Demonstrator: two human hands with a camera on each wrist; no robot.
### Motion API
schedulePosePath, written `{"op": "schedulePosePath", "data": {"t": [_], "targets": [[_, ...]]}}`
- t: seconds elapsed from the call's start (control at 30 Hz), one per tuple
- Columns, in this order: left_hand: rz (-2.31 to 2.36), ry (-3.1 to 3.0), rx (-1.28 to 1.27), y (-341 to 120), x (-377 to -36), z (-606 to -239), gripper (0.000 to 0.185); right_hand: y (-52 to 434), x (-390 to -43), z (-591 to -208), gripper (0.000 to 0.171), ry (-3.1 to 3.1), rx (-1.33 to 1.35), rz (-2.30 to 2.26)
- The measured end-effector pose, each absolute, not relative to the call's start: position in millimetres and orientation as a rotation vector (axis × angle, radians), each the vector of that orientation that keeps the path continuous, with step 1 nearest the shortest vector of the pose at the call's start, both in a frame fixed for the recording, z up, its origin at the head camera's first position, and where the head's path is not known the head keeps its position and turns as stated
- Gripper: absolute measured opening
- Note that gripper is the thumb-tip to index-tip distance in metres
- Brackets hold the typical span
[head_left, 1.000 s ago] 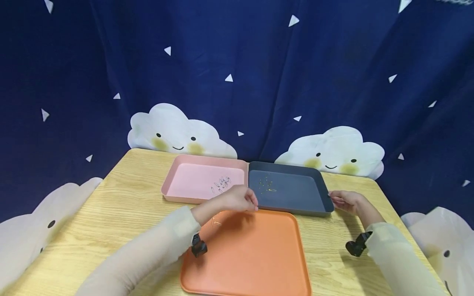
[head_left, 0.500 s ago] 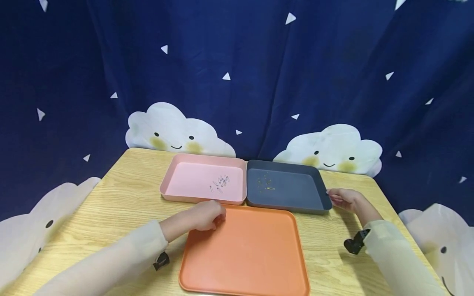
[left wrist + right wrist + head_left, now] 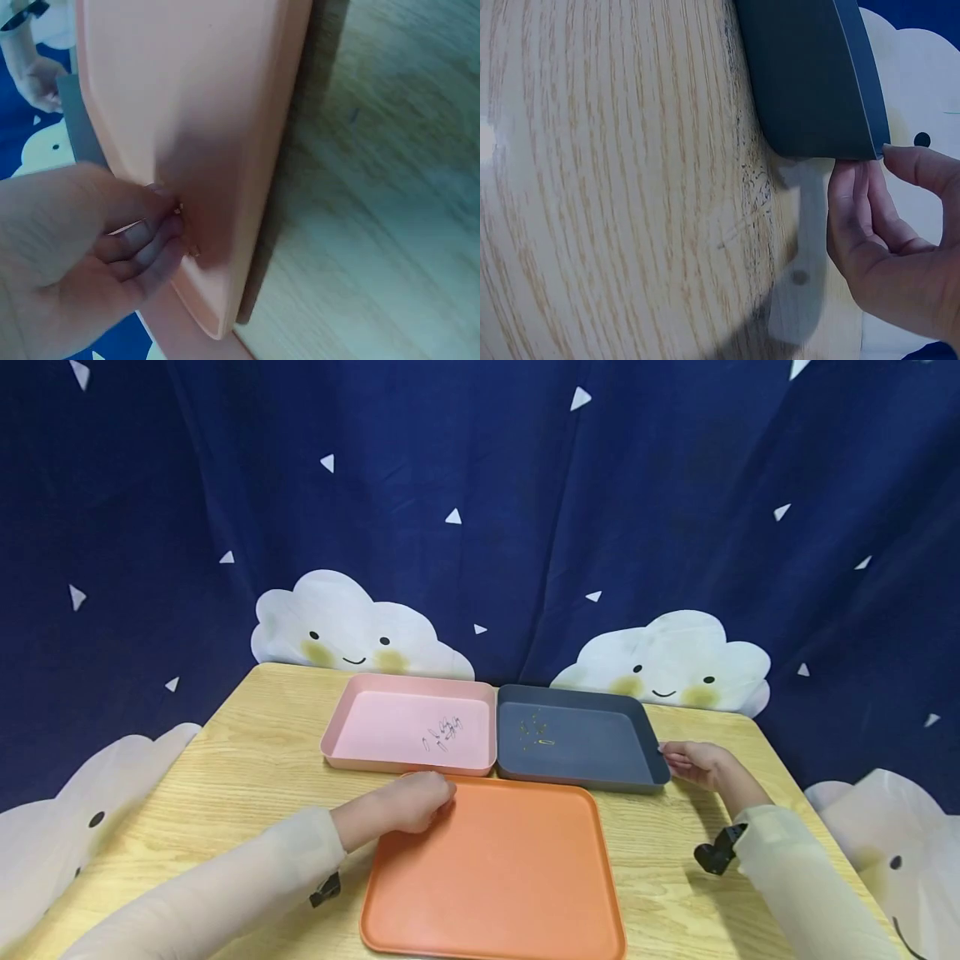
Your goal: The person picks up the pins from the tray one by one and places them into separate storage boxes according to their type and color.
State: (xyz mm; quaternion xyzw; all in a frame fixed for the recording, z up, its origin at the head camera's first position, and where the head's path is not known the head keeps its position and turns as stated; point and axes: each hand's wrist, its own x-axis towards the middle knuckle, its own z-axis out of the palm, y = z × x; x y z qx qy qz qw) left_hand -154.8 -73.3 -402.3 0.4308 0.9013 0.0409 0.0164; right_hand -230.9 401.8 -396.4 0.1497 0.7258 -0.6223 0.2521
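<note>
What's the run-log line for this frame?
left hand: pinching small clip at far-left corner of orange tray | right hand: fingers on dark tray corner | pink tray: holds clips

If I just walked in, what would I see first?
Probably the big orange tray at the front of the wooden table, with the left hand pinching something tiny at its far left corner. Behind it sit a pink tray and a dark grey tray, side by side, each holding small clips. The right hand touches the grey tray's right corner.
</note>
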Motion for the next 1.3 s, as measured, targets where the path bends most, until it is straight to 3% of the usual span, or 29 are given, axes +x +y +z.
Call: {"op": "schedulePosePath", "data": {"t": [0.17,0.4,0.63,0.9,1.17,1.3], "targets": [[0.022,2.811,1.375,-70.1,-154.2,-404.8,0.020,400.8,-231.5,-395.4,0.026,1.994,0.430,-1.685],[0.331,2.715,1.233,-72.5,-155.1,-403.8,0.021,402.2,-230.0,-396.8,0.016,1.991,0.383,-1.680],[0.641,2.609,1.099,-70.2,-157.3,-396.2,0.015,400.9,-230.6,-396.3,0.024,1.981,0.401,-1.698],[0.800,2.534,1.023,-61.9,-159.0,-394.0,0.008,400.8,-230.2,-395.7,0.017,1.990,0.432,-1.703],[1.007,2.430,0.857,-49.4,-166.6,-393.9,0.009,400.6,-230.4,-395.8,0.026,1.984,0.436,-1.704],[1.119,2.340,0.763,-41.0,-171.8,-391.3,0.006,400.3,-229.4,-395.7,0.016,1.990,0.422,-1.702]]}}
